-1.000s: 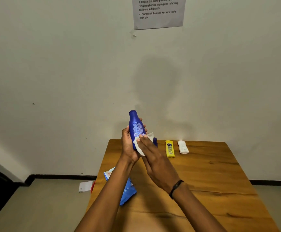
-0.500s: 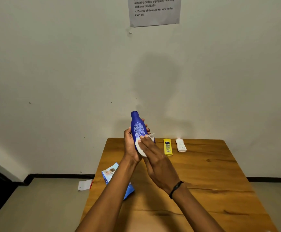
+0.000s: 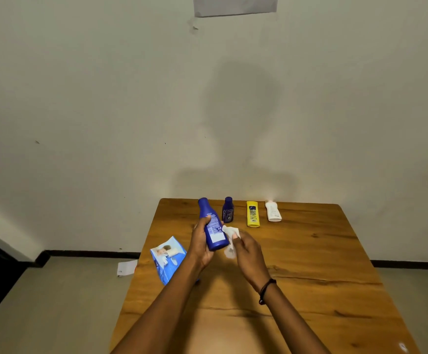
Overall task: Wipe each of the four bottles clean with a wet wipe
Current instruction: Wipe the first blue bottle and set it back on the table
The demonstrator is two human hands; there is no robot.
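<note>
Now the left hand (image 3: pixel 202 241) grips the big blue bottle (image 3: pixel 212 226) above the wooden table (image 3: pixel 309 277), fingers curled round it. Its long axis is nearly upright, cap up. Just right of the bottle, the right hand (image 3: pixel 248 254) pinches the wet wipe (image 3: pixel 230 238).

light: dim, warm, from behind me | shadow: my head and shoulders fall on the far wall (image 3: pixel 241 118) | glare: small hot spot at white bottle (image 3: pixel 273 212) top | focus: soft overall, my wet wipe (image 3: pixel 230 238) smeared | edges: wide-angle bending
</note>
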